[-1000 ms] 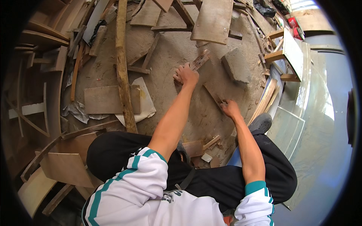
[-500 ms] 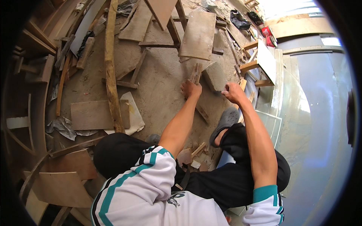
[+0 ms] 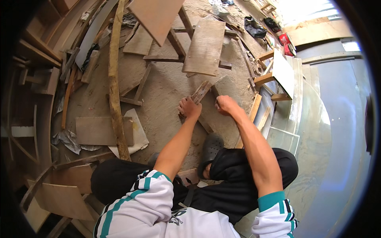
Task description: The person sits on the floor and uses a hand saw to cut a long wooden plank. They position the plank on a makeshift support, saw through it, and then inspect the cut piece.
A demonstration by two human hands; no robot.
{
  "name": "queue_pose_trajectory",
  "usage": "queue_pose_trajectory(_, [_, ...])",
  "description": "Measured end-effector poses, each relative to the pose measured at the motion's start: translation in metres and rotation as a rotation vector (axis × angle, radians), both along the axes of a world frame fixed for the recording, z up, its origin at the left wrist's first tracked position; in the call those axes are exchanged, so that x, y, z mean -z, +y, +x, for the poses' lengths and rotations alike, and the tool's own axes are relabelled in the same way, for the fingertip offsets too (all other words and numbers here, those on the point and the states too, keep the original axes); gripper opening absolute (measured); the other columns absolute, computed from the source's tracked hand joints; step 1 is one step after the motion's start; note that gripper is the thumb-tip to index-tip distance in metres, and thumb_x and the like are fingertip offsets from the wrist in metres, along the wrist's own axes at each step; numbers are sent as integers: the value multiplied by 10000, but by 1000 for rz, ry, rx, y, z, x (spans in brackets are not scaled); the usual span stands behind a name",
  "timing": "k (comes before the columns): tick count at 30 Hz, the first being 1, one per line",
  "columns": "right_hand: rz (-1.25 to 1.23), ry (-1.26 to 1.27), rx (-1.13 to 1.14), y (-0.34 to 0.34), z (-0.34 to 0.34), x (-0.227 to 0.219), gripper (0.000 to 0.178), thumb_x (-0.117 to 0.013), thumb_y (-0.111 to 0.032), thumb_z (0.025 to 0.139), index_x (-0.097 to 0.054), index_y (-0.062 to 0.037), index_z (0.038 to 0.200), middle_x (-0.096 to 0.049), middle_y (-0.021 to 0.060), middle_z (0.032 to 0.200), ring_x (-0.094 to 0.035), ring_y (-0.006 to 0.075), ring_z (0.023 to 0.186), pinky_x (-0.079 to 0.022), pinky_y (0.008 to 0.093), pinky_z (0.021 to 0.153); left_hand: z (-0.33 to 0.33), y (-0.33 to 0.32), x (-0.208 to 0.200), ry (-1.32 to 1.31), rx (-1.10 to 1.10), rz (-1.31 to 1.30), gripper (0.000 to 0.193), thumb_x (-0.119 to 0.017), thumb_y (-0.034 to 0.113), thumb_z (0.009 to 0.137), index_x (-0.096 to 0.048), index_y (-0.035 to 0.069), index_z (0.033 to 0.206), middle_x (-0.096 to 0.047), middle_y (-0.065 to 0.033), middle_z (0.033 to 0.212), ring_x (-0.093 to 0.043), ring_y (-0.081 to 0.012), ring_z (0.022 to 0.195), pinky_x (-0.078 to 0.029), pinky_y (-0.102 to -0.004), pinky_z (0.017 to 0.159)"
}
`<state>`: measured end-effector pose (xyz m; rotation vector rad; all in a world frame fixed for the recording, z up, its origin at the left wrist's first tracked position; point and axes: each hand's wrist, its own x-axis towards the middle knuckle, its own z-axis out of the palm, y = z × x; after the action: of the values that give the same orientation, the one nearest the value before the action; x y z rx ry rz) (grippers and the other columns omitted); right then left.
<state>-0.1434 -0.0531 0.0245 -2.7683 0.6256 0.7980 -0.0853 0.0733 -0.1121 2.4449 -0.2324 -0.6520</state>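
Flat board: lies near the floor's [image 3: 166, 93] left edge [image 3: 97, 131], partly under the pole.
Pole: long, wooden [image 3: 114, 71], running from the far edge toward the near edge.
Left hand: grasping the wood block's near end [image 3: 189, 107].
Wood block: short, rough [image 3: 203, 88], mid-floor, slanting up and right.
Right hand: fingers curled [image 3: 225, 104]; cannot tell whether they pinch anything.
Grey block: just beyond the right hand [image 3: 226, 85].
White panel: on wooden legs [image 3: 283, 74], by the floor's right edge.

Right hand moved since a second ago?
Yes: forward, away from the body. The right hand is now closer to the grey block on the floor.
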Motion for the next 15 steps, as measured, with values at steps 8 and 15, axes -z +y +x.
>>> queue_pose_trajectory(8, [-90,88,-160,-30,23,-117,207,-561,-177,691,-641,3,755,-618,244,724,-619,419,711,-492,481,624,3,-8,-5,21,39,93,686,-686,393,745,-489,117,1342,-448,-124,1321,-371,-299,1265,-260,-479,1049])
queue_pose_trajectory(15, [56,-295,-263,-32,16,-175,187,-593,-193,684,-636,-11,682,-609,225,676,-616,416,691,-504,480,624,6,-13,-5,55,9,48,765,-692,549,751,-496,102,1340,-435,-121,1344,-350,-294,1289,-242,-469,1070])
